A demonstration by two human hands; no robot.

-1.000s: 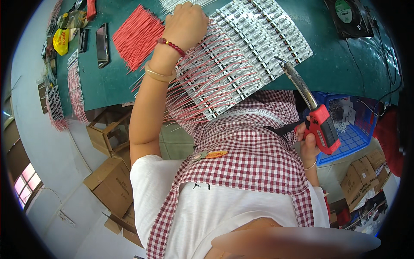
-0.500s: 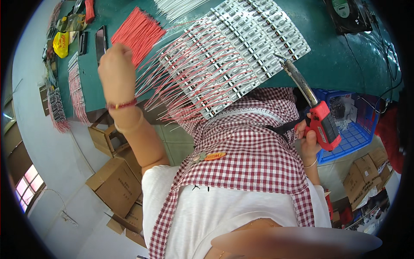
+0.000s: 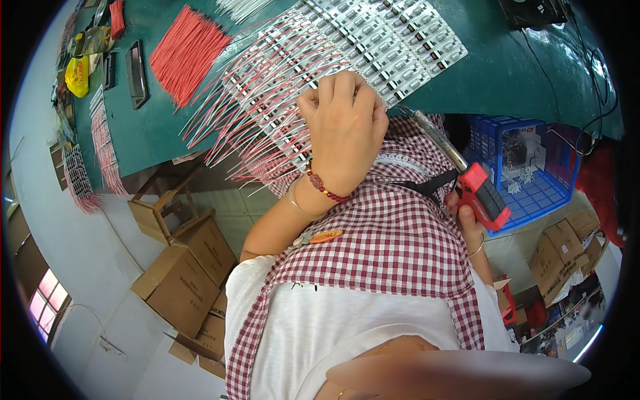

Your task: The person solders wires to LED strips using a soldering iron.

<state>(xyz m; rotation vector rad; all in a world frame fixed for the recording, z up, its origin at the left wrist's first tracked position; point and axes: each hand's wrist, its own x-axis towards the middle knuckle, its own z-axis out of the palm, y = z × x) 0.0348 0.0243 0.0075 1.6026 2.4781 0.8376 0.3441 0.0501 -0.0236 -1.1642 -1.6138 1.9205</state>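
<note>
My left hand (image 3: 343,123) is over the panel of small metallic-looking boards (image 3: 407,50), near its front edge. Its fingers are curled down and together; whatever they pinch, if anything, is hidden beneath them. Red and white wires (image 3: 247,110) fan out leftward from the rows on the panel's left part. My right hand (image 3: 467,217) grips a red and black soldering iron (image 3: 483,193), its metal barrel slanting up and left. The iron's dark tip lies just off the panel's front corner, to the right of my left hand.
Piles of loose red wires (image 3: 187,57) and white wires (image 3: 243,8) lie on the green table (image 3: 507,87). A phone (image 3: 137,73) and a wired strip (image 3: 103,133) are further left. A blue plastic basket (image 3: 533,203) stands below the table at right; cardboard boxes (image 3: 177,290) are at lower left.
My left hand has moved right, from beside the red wire pile to over the panel. The soldering iron has shifted slightly left and down, still in my right hand.
</note>
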